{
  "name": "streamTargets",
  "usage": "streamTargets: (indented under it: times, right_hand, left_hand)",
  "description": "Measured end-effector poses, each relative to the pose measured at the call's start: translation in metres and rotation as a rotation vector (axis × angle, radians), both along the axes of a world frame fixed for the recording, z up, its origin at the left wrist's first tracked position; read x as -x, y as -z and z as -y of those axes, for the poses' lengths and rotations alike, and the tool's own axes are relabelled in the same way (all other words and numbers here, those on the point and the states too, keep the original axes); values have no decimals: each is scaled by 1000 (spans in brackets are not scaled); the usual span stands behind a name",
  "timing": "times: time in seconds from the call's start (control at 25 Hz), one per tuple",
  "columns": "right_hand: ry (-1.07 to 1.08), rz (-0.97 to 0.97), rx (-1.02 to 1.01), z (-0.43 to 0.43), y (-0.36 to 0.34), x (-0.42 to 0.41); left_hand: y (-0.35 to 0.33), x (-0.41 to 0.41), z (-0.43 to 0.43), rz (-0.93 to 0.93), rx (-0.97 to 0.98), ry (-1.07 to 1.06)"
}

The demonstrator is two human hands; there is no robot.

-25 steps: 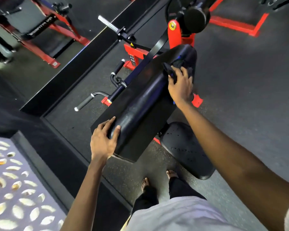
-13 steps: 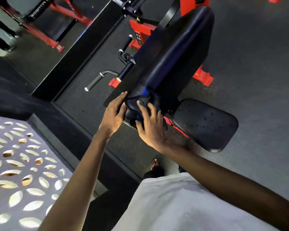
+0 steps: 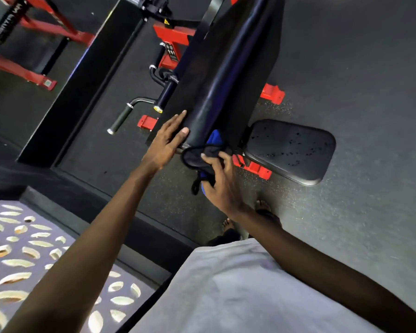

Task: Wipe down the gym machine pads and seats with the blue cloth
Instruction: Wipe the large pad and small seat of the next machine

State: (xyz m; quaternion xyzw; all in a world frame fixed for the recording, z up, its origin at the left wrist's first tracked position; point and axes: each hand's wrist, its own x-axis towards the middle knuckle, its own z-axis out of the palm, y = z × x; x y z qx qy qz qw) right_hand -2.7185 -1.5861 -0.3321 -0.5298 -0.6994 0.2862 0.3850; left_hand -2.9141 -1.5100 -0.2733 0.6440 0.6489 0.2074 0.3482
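At the near end of the long black pad (image 3: 223, 75), left hand (image 3: 165, 143) flat, fingers released, right hand (image 3: 220, 181) at 5 o'clock, fingers grasping the blue cloth (image 3: 202, 156), seat (image 3: 291, 150) at 3 o'clock.

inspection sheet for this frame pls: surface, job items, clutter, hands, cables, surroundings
Surface: speckled dark floor, no spills seen.
Job's things: long black pad, tilted; blue cloth at its near end; seat shows dark specks.
Clutter: nothing seen.
Grippers: left hand flat against the pad's end; right hand gripping the cloth.
Cables: nothing seen.
Surroundings: red machine frame, grip handle, second red machine, patterned panel.
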Motion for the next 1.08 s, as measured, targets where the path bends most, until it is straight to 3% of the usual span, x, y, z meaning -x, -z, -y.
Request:
streamTargets:
  times: [0.16, 0.48, 0.64, 0.84, 0.92, 1.0, 1.08]
  right_hand:
    - [-21, 165, -81, -6, 8, 9]
    - [163, -323, 132, -8, 19, 18]
    - [434, -540, 360, -39, 7, 21]
    - [672, -742, 746, -66, 45, 21]
    - [601, -694, 823, -50, 36, 25]
    - [434, -607, 747, -29, 25, 29]
    - [424, -560, 682, -30, 34, 27]
  left_hand:
    - [0, -4, -1, 51, 30, -44]
    - [-7, -26, 5, 44, 32, -185]
    - [-9, -29, 0, -6, 73, -177]
    - [-1, -33, 3, -106, 24, -192]
    - [2, -37, 5, -103, -4, -211]
    - [0, -41, 4, -110, -15, -245]
    - [-4, -41, 5, -107, -3, -245]
